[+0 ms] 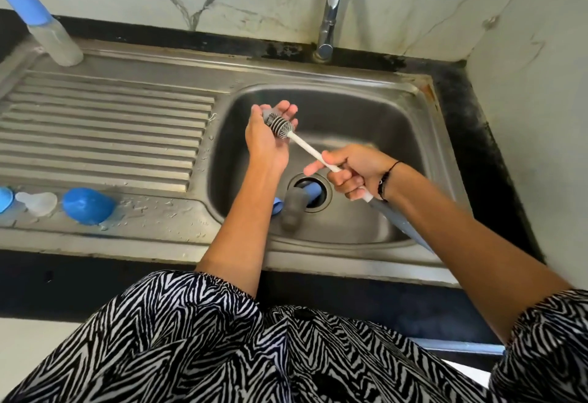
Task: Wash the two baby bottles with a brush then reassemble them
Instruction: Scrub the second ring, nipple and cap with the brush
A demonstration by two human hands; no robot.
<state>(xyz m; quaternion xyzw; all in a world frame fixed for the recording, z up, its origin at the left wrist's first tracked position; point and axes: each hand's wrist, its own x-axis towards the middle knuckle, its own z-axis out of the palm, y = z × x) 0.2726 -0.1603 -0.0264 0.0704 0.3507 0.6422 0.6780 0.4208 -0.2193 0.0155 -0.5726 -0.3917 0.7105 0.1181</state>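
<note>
My right hand [353, 173] grips the white shaft of a bottle brush [310, 149] over the sink basin. The brush's grey ribbed head [278, 124] lies in the palm of my left hand [267, 135], whose fingers curl loosely around it. An assembled baby bottle [38, 17] with a blue cap stands at the back left of the drainboard. On the front left ledge lie a blue cap [87, 205], a clear teat [36, 202] and a blue piece [4, 199] cut by the frame edge. In the basin a grey and blue object [294, 205] lies across the drain.
The steel sink basin [381, 122] sits right of the ribbed drainboard [105, 135]. A chrome tap [332, 4] rises behind the basin, with no water running. Marble walls close the back and right side. Water drops dot the front ledge.
</note>
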